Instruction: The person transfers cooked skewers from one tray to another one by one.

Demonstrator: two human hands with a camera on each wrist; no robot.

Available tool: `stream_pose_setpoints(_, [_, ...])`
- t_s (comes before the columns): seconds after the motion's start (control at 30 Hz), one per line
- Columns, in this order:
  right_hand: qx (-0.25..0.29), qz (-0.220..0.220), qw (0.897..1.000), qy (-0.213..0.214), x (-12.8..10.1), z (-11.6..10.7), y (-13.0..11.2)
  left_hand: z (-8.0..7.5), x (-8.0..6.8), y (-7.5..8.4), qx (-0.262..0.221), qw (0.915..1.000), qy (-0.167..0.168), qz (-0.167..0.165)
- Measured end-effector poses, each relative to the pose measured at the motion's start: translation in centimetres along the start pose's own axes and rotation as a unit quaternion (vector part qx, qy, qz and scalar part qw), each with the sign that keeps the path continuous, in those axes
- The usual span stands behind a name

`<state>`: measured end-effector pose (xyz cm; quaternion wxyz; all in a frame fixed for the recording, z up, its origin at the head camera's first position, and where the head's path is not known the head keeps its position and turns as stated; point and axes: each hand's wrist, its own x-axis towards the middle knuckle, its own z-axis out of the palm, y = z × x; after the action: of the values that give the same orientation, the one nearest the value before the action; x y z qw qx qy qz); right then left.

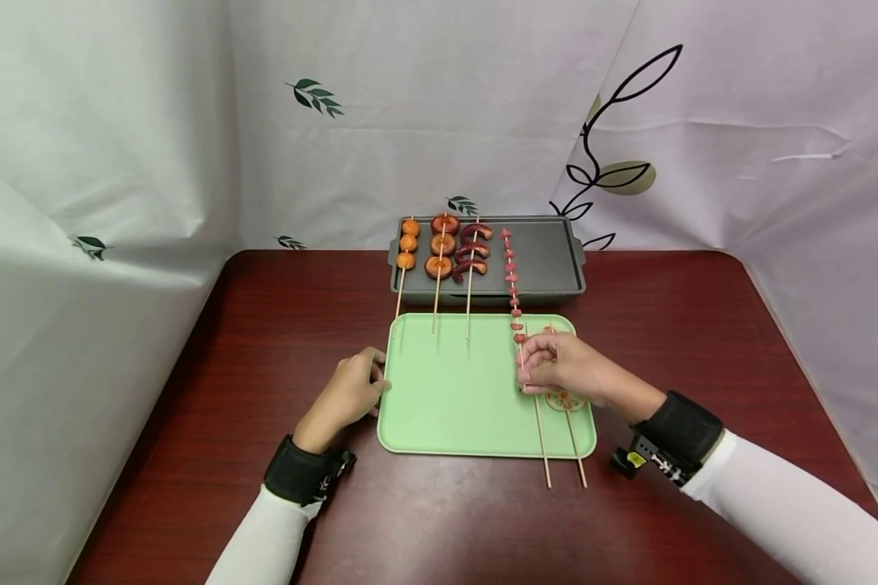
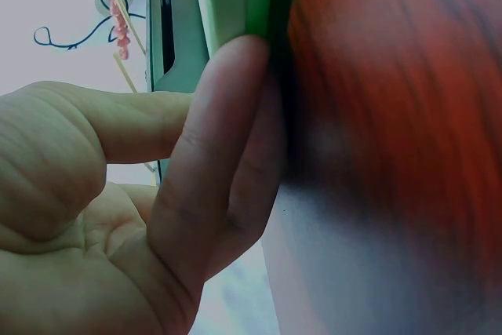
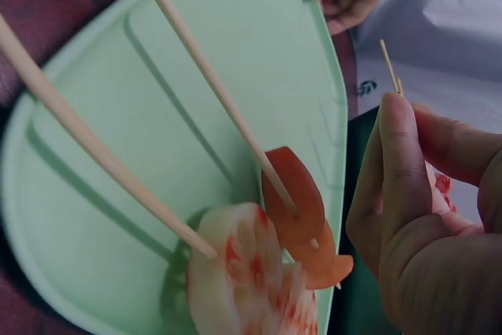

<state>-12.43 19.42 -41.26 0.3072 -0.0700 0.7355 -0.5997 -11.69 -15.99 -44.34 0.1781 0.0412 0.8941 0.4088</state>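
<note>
My right hand [image 1: 567, 366] pinches the bare stick of a skewer of small red meat pieces [image 1: 512, 280] between thumb and fingers. The skewer's meat end reaches over the dark grey grill pan [image 1: 545, 252]. On the left, my left hand [image 1: 347, 390] grips the left rim of the light green tray [image 1: 446, 406], fingertips at its edge in the left wrist view. Beneath my right hand, on the tray's right side, lie a lotus root skewer [image 3: 235, 264] and a skewer with flat orange pieces [image 3: 294, 198]. In the head view my right hand partly hides both.
Across the pan's left part lie a skewer of orange balls [image 1: 407, 244], one of round brown-rimmed slices [image 1: 442, 244] and one of curved dark red pieces [image 1: 472, 252]. Their sticks overhang the tray. A dark red wooden table [image 1: 285, 325] lies below, with pale cloth walls [image 1: 439, 106] around it.
</note>
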Motion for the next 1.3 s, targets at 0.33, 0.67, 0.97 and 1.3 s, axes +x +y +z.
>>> stream_pose_setpoints(0.33, [0.007,-0.010,1.000,-0.007,-1.4,1.4,0.4,0.0,0.0,-0.1,0.001,1.0000,-0.001,0.002])
stream_pose_setpoints(0.67, [0.001,0.005,1.000,-0.009,-3.1,2.6,1.0,-0.1,0.0,0.0,0.006,1.0000,0.000,0.003])
stream_pose_setpoints(0.97, [0.013,0.013,1.000,-0.022,-4.2,3.6,1.6,0.0,-0.1,0.0,0.003,1.0000,-0.001,0.003])
stream_pose_setpoints(1.3, [0.030,0.028,0.999,-0.034,-5.1,4.7,2.2,0.0,0.0,0.2,0.003,1.0000,0.003,0.004])
